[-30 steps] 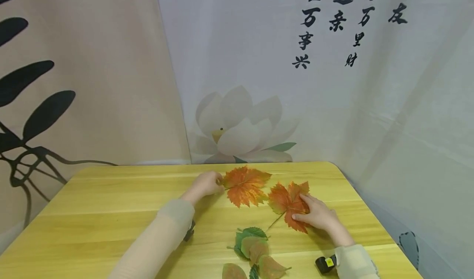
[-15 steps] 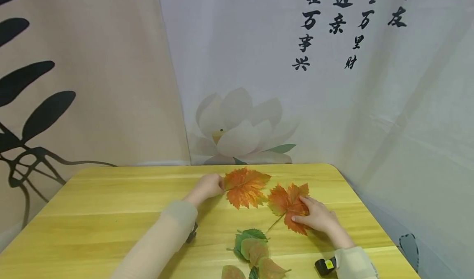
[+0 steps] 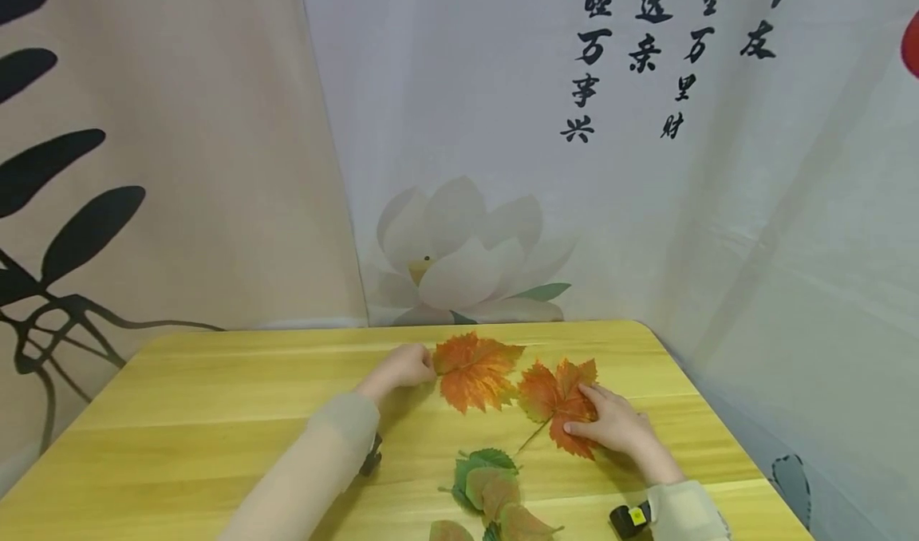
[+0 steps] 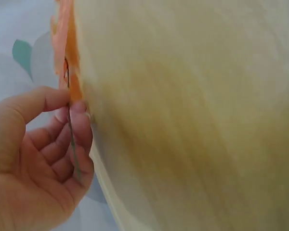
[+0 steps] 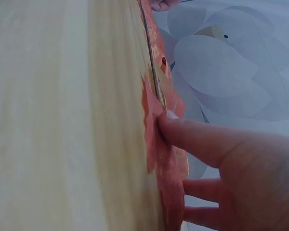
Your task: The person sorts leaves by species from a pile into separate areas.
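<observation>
In the head view, an orange artificial maple leaf (image 3: 477,369) lies near the table's far edge. My left hand (image 3: 404,365) is at its left side. The left wrist view shows the thumb and fingers of that hand (image 4: 43,144) pinching the thin stem (image 4: 71,127), with the other fingers curled. A second, redder maple leaf (image 3: 556,401) lies just to the right, its stem pointing toward me. My right hand (image 3: 621,425) rests on its right part, thumb and fingers spread. In the right wrist view, the thumb and fairly straight fingers (image 5: 202,188) touch this leaf (image 5: 166,159).
Nearer to me on the wooden table (image 3: 215,437) lies an overlapping group of green and reddish-green leaves (image 3: 495,481), partly cut off by the frame. A printed curtain (image 3: 502,126) hangs behind the table. Both wrists wear small black cameras, such as the right one (image 3: 629,519).
The left fingers have closed further on the stem of the left maple leaf. The right hand stays on its leaf. The head view has shifted slightly.
</observation>
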Motion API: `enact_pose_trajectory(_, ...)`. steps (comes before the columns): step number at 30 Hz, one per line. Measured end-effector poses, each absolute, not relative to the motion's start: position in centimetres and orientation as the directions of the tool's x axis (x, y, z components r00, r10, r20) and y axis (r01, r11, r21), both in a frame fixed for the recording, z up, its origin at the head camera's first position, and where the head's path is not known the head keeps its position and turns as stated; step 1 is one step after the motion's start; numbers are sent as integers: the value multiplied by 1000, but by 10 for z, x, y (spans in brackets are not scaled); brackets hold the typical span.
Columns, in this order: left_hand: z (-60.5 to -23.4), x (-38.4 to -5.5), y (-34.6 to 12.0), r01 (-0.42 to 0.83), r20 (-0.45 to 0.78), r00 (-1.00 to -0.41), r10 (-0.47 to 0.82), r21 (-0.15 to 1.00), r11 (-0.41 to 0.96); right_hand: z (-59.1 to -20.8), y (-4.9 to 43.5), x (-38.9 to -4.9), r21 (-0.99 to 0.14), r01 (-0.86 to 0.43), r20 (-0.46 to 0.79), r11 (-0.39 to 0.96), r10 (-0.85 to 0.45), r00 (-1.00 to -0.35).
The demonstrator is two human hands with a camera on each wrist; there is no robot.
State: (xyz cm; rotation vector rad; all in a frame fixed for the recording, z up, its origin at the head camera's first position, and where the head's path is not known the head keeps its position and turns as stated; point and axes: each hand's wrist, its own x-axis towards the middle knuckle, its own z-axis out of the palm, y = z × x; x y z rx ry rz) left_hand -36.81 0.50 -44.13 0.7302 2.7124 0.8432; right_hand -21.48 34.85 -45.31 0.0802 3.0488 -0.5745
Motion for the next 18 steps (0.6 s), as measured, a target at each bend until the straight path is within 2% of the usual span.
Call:
enact_pose_trajectory(8, -436, -367, -1, 322, -103, -794, 599, 765, 558, -453, 347, -215, -349, 67, -45, 935, 55, -997)
enact_pose_trajectory(18, -434, -365, 0, 274, -189, -688, 700, 826, 493, -453, 347, -215, -351, 53, -29, 935, 45, -999)
